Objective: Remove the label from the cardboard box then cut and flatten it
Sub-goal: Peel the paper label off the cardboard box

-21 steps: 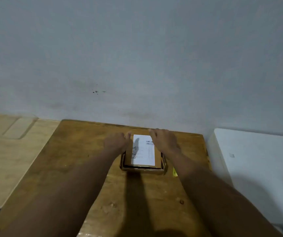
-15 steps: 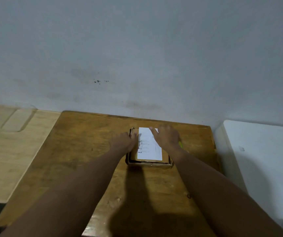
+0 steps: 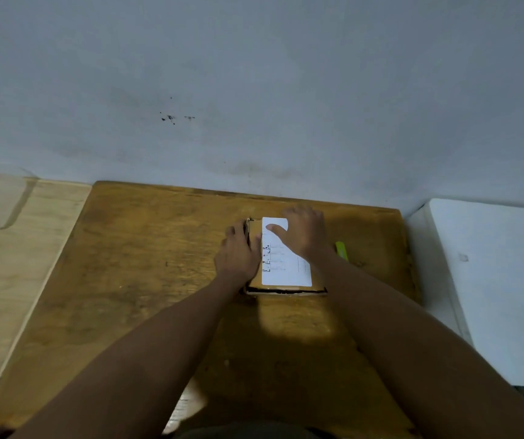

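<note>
Label [image 3: 286, 264] lies lengthwise away from person on cardboard box [image 3: 256, 229]; right hand [image 3: 305, 232] nearer, thumb on far end, fingers loosely spread; left hand [image 3: 238, 251] grips box's left edge.

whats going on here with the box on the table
A person has both hands on a small cardboard box lying on a wooden table. The left hand holds its left edge, and the right hand lies over the white label, thumb on the paper. The label is not yet peeled off. A yellow-green tool lies just right of the box.
</note>
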